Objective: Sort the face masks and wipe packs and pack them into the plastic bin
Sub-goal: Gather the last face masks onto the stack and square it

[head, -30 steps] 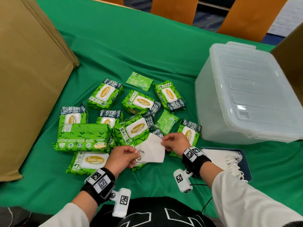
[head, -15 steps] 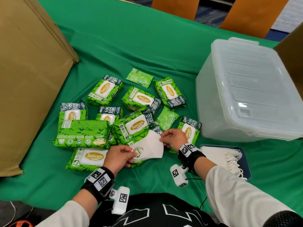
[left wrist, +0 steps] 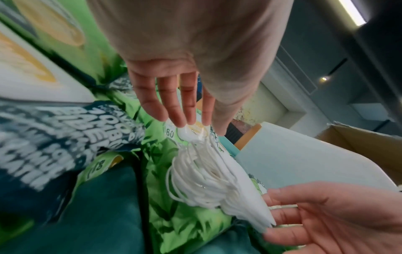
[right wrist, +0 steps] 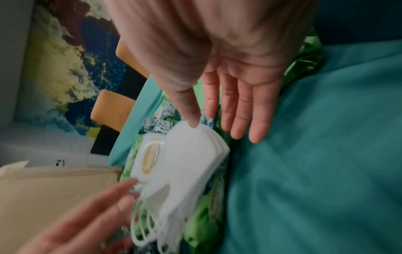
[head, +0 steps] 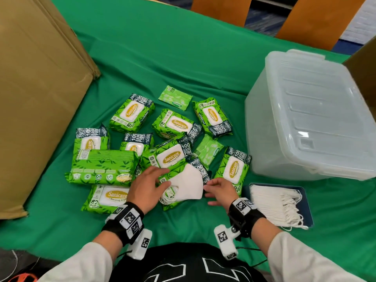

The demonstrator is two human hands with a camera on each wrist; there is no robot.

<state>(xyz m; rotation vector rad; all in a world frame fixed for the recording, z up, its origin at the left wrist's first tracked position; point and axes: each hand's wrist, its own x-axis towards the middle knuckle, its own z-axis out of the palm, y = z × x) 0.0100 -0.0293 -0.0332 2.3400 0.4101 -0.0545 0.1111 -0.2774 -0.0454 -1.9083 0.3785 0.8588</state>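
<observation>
A small stack of white face masks lies on top of the green Sanicare wipe packs near the table's front. My left hand hovers over the stack's left end, where the ear loops are, with its fingers straight. My right hand is at the stack's right edge, fingers straight, and its thumb tip touches the masks. Neither hand grips anything. The clear plastic bin stands at the right with its lid on.
A second stack of masks lies on a dark blue tray in front of the bin. Two thin green sachets lie among the packs. A large cardboard box fills the left side. Orange chairs stand behind the green-covered table.
Both hands held the mask stack by its ends before. Now it lies on the wipe packs and both hands have let go, fingers straightened.
</observation>
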